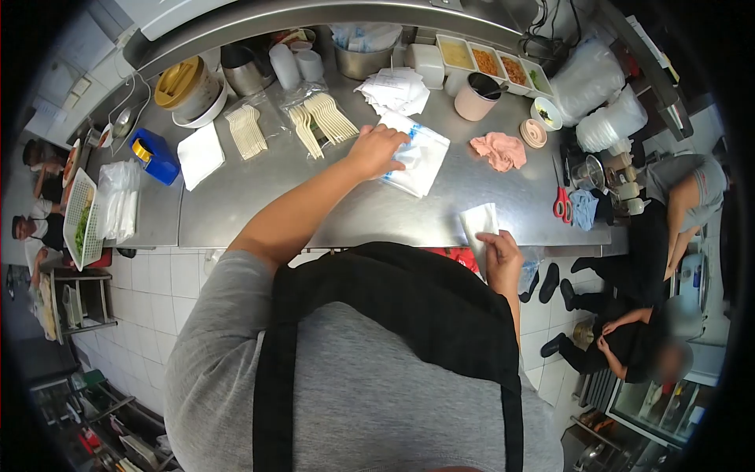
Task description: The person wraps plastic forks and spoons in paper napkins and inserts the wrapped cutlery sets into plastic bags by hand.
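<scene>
On a white plastic packet with blue print, lying on the steel counter, rests my left hand; its fingers are bent over the top of it, and whether they grip it I cannot tell. Near the counter's front edge my right hand pinches a folded white napkin between thumb and fingers. Left of the packet are wooden cutlery bundles on clear plastic. Behind it lies a loose pile of white papers. A crumpled pink cloth is to its right.
White napkins, a blue box and plastic bags are at the left. Food trays, a pink container, red scissors and clear lids stand right. Other people are at both sides.
</scene>
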The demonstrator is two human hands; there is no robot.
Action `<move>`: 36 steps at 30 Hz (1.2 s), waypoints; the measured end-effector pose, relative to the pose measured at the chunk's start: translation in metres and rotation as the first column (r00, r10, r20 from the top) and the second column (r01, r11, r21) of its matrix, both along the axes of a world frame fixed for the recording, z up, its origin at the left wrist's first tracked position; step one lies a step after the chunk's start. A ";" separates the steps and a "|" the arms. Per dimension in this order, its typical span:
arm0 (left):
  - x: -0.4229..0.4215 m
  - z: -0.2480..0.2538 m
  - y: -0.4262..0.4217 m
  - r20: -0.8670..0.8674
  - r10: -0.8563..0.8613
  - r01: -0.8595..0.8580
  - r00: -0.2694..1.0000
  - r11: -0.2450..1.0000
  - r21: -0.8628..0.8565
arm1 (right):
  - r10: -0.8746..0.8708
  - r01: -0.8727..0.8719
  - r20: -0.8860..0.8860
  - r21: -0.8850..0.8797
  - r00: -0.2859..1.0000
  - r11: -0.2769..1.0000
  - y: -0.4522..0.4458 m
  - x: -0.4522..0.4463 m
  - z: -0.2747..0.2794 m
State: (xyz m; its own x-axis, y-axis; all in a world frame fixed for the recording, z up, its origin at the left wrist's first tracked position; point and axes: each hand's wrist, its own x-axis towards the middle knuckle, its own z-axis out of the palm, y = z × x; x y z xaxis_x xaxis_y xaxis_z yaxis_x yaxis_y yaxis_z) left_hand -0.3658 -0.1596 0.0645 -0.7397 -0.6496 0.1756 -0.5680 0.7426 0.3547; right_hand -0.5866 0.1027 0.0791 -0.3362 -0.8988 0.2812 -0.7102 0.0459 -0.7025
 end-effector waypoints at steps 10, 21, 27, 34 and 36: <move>-0.011 -0.045 -0.016 -0.049 0.004 -0.024 0.999 0.916 -0.399 | -0.004 0.004 0.037 0.002 0.999 1.000 -0.001 0.004 -0.003; -0.015 -0.011 -0.019 0.035 0.036 -0.033 0.999 0.996 -0.082 | 0.042 -0.042 -0.007 -0.038 0.999 0.998 -0.017 -0.014 -0.011; -0.006 -0.013 -0.038 -0.121 -0.061 0.075 0.991 0.991 0.115 | 0.109 -0.112 -0.042 -0.082 0.993 0.990 -0.040 -0.021 -0.013; -0.002 -0.012 -0.031 -0.178 -0.108 0.064 0.978 0.970 -0.234 | 0.191 -0.193 -0.032 -0.101 0.981 0.976 -0.070 -0.015 -0.001; -0.001 -0.005 -0.026 -0.173 -0.087 0.055 0.981 0.982 -0.182 | 0.205 -0.208 -0.041 -0.101 0.978 0.973 -0.074 -0.015 0.001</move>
